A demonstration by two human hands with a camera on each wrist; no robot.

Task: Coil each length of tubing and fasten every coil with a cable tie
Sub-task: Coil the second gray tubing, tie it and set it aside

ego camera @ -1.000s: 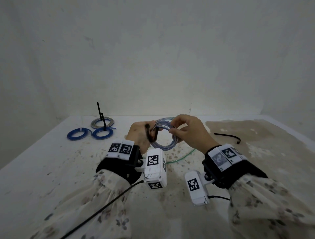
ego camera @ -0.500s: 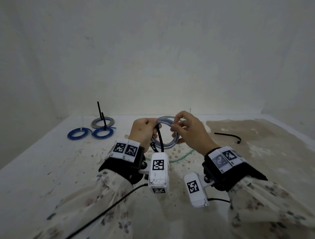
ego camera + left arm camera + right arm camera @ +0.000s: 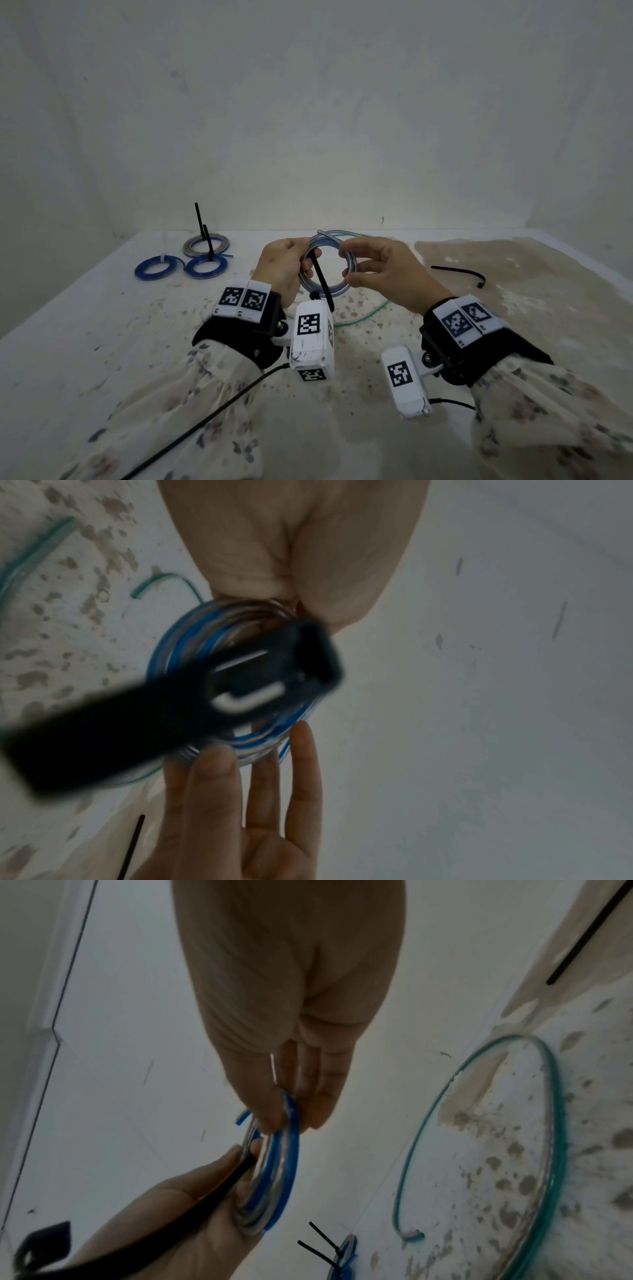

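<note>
A coil of clear and blue tubing (image 3: 351,263) is held above the table between both hands. My left hand (image 3: 308,255) grips the coil's left side together with a black cable tie (image 3: 322,279), whose strap slants down across the coil's opening. The tie's head (image 3: 274,680) fills the left wrist view, blurred. My right hand (image 3: 346,265) pinches the coil's right side between thumb and fingers. In the right wrist view the coil (image 3: 274,1177) stands edge on, with the tie strap (image 3: 205,1199) lying along my left palm.
Three tied coils lie at the back left: one grey (image 3: 205,245) and two blue (image 3: 154,270) (image 3: 205,268), with tie tails sticking up. A loose green tube (image 3: 363,315) lies under the hands. A spare black tie (image 3: 459,272) lies to the right on a brown stain.
The cable tie, first bunched at my left fingers, now hangs straight down across the coil. My right fingers have shifted to the coil's right side and spread more.
</note>
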